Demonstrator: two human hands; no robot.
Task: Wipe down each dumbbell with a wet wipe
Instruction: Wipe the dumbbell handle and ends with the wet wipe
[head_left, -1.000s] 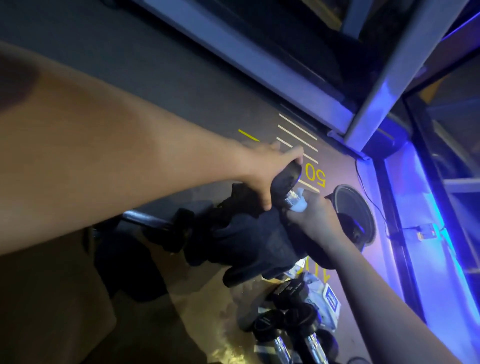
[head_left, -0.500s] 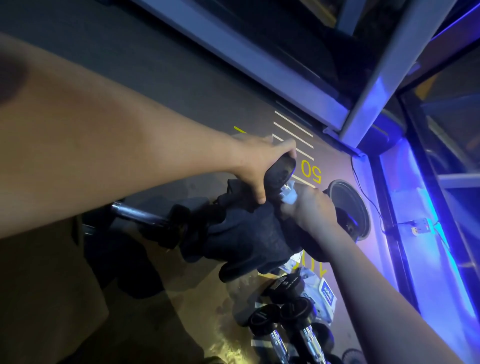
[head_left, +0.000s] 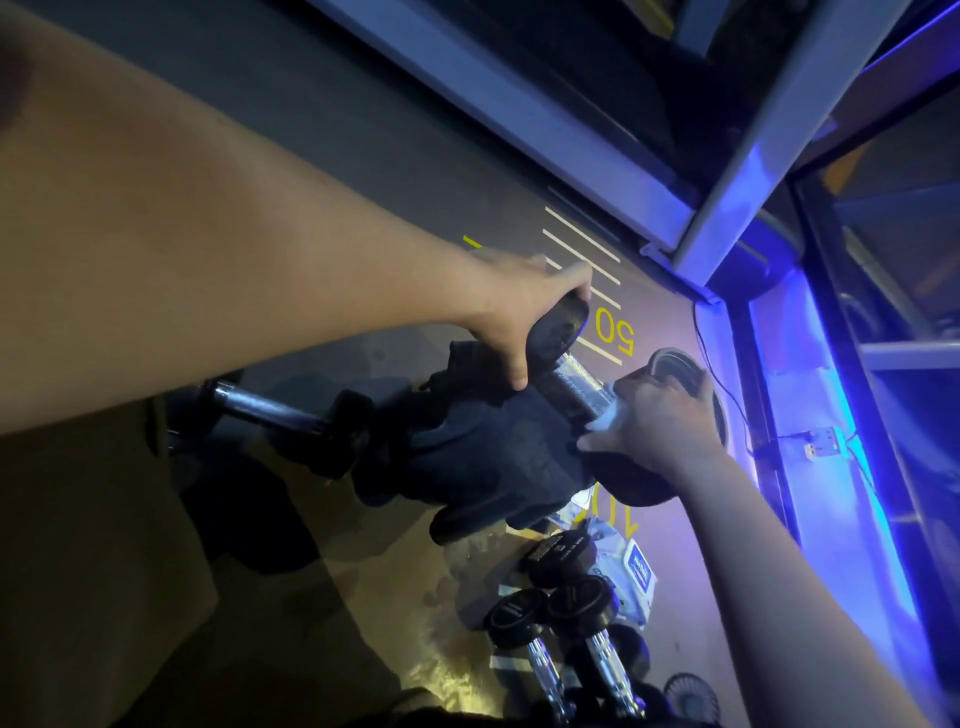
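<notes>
A black dumbbell lies across the middle, its knurled steel handle (head_left: 576, 387) bare between my hands. My left hand (head_left: 519, 312) grips its far head (head_left: 558, 330) from above. My right hand (head_left: 660, 421) wraps a white wet wipe (head_left: 608, 415) around the handle near the other head (head_left: 631, 480). A black glove (head_left: 483, 457) lies under the dumbbell. Another dumbbell (head_left: 291, 415) lies to the left, with several more dumbbells (head_left: 561, 618) below.
A wet wipe packet (head_left: 636, 571) lies on the floor by the lower dumbbells. The floor carries yellow lines and the number 50 (head_left: 615, 335). A metal frame (head_left: 571, 130) and a blue-lit wall with a cable and socket (head_left: 821, 441) stand on the right. A small fan (head_left: 691, 696) sits at the bottom.
My right hand with the wipe has slid down the handle away from my left hand, baring more of the steel handle. My left hand keeps its grip on the head.
</notes>
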